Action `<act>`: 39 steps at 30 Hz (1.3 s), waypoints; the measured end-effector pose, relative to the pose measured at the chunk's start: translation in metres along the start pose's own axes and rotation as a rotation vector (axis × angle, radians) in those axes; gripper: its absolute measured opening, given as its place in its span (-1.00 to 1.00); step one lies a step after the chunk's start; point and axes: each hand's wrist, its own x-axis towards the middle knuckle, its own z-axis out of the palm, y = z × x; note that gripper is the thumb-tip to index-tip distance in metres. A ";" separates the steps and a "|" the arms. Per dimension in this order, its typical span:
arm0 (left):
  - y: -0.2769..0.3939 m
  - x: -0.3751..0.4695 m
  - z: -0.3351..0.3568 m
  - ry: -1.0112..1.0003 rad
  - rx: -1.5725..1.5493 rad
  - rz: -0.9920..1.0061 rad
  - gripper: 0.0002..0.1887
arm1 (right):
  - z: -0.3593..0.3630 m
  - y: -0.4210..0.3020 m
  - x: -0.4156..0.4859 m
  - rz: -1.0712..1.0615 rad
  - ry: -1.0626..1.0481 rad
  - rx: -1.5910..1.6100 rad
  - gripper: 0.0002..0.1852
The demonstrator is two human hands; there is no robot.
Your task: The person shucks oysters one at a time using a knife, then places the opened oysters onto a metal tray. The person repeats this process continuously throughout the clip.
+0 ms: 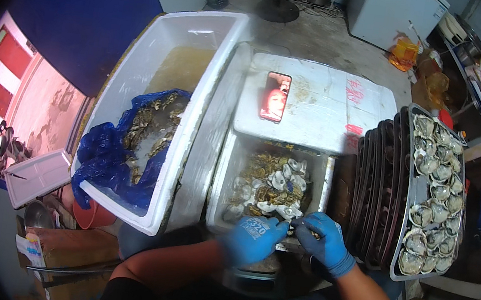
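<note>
Over the near rim of a white foam box (214, 201), my two hands meet in blue work gloves. My right hand (322, 240) is curled around what looks like an oyster (315, 234), of which only a small brown and pale patch shows. My left hand (258, 239) has its fingertips up against those of the right; whatever lies between them is hidden. Beyond the fingers, a heap of oyster shells (282, 180) fills the foam box, several with their white insides up.
Left stands a larger foam box (198, 144) with oysters (152, 125) in a blue plastic bag (105, 155). A lit phone (276, 98) lies on a foam lid (320, 101) ahead. On the right, a metal tray of opened oysters (438, 203) leans against several stacked trays (374, 190).
</note>
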 end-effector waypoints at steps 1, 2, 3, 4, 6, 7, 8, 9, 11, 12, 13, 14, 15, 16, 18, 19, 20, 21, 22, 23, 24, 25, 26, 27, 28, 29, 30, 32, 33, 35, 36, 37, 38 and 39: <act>-0.001 0.000 0.001 0.022 0.004 0.000 -0.82 | 0.002 0.000 0.000 0.015 0.017 0.020 -0.80; -0.002 0.000 0.002 0.044 0.007 0.000 -0.82 | 0.003 0.000 0.001 0.015 0.022 0.018 -0.81; -0.003 -0.001 0.002 0.053 -0.007 -0.006 -0.81 | 0.003 0.001 0.002 0.006 0.009 0.000 -0.81; -0.005 -0.001 0.002 0.109 -0.005 0.052 -0.82 | 0.004 0.001 0.002 0.015 0.000 -0.001 -0.81; -0.008 -0.002 0.000 0.152 -0.034 0.119 -0.85 | 0.002 0.002 0.002 0.044 -0.047 0.018 -0.84; -0.010 -0.003 -0.002 0.236 -0.085 0.193 -0.86 | 0.001 0.002 0.002 0.246 -0.080 0.263 -0.84; -0.012 -0.003 -0.004 0.268 -0.148 0.229 -0.87 | -0.001 0.003 0.000 0.475 -0.125 0.520 -0.82; -0.013 -0.002 -0.006 0.301 -0.242 0.264 -0.89 | -0.003 0.003 0.000 0.726 -0.154 0.773 -0.78; -0.015 0.000 -0.007 0.378 -0.196 0.329 -0.89 | -0.005 0.005 -0.001 0.565 -0.199 0.706 -0.74; -0.014 0.001 -0.006 0.391 -0.202 0.354 -0.90 | -0.004 0.006 0.000 0.466 -0.195 0.611 -0.76; -0.013 0.003 -0.004 0.361 -0.096 0.284 -0.89 | -0.003 0.008 0.001 0.337 -0.182 0.509 -0.77; -0.012 0.005 -0.002 0.305 0.002 0.213 -0.88 | 0.001 0.009 0.003 0.228 -0.131 0.367 -0.80; -0.010 0.006 0.002 0.264 0.097 0.132 -0.87 | 0.005 0.011 0.005 0.239 -0.120 0.334 -0.81; -0.008 0.008 0.005 0.227 0.126 0.047 -0.84 | 0.007 0.012 0.006 0.248 -0.109 0.298 -0.82; -0.006 0.010 0.007 0.414 0.018 0.152 -0.84 | 0.010 0.013 0.007 0.238 -0.103 0.221 -0.76; -0.005 0.009 0.006 0.538 -0.043 0.239 -0.84 | 0.010 0.014 0.008 0.327 -0.101 0.360 -0.71; -0.006 0.009 0.003 0.424 -0.313 0.195 -0.80 | 0.010 0.013 0.006 0.400 -0.083 0.515 -0.65; -0.009 0.009 -0.003 0.246 -0.470 0.085 -0.81 | 0.010 0.013 0.007 0.471 -0.061 0.646 -0.60; -0.013 0.008 -0.012 0.053 -0.627 0.029 -0.82 | 0.008 0.011 0.004 0.491 -0.077 0.763 -0.48; -0.016 0.008 -0.019 -0.130 -0.715 -0.036 -0.81 | 0.007 0.010 0.003 0.456 -0.053 0.723 -0.51; -0.012 0.004 -0.022 -0.119 -0.739 -0.090 -0.80 | 0.006 0.010 0.004 0.361 -0.037 0.677 -0.53; -0.009 0.003 -0.026 -0.051 -0.513 -0.019 -0.79 | 0.004 0.010 0.004 0.261 -0.023 0.634 -0.55; -0.007 0.000 -0.030 0.038 -0.302 0.062 -0.78 | 0.003 0.010 0.003 0.314 -0.009 0.693 -0.54; -0.004 -0.003 -0.033 0.106 -0.075 0.145 -0.78 | 0.003 0.010 0.003 0.369 0.003 0.757 -0.53; -0.001 -0.003 -0.034 0.224 -0.035 0.190 -0.79 | 0.003 0.010 0.002 0.423 0.011 0.821 -0.52; 0.001 -0.003 -0.034 0.323 0.022 0.241 -0.80 | 0.004 0.011 0.001 0.419 0.005 0.797 -0.52; 0.003 -0.003 -0.033 0.433 0.074 0.292 -0.81 | 0.005 0.013 0.001 0.416 0.000 0.772 -0.53; 0.005 -0.001 -0.029 0.481 -0.023 0.255 -0.84 | 0.008 0.015 0.000 0.294 -0.031 0.548 -0.56; 0.006 -0.001 -0.028 0.494 -0.089 0.232 -0.85 | 0.009 0.016 0.000 0.320 -0.056 0.592 -0.53; 0.005 0.000 -0.025 0.409 -0.004 0.170 -0.87 | 0.012 0.014 -0.001 0.322 -0.102 0.646 -0.45; 0.005 0.000 -0.023 0.356 0.029 0.137 -0.88 | 0.013 0.013 -0.001 0.403 -0.099 0.691 -0.45; 0.006 0.000 -0.021 0.341 0.065 0.106 -0.88 | 0.014 0.011 0.000 0.431 -0.096 0.702 -0.44; 0.006 0.001 -0.019 0.329 0.104 0.076 -0.88 | 0.015 0.009 0.001 0.423 -0.084 0.701 -0.43; 0.007 0.001 -0.017 0.324 0.136 0.042 -0.88 | 0.016 0.007 0.002 0.528 -0.084 0.734 -0.43</act>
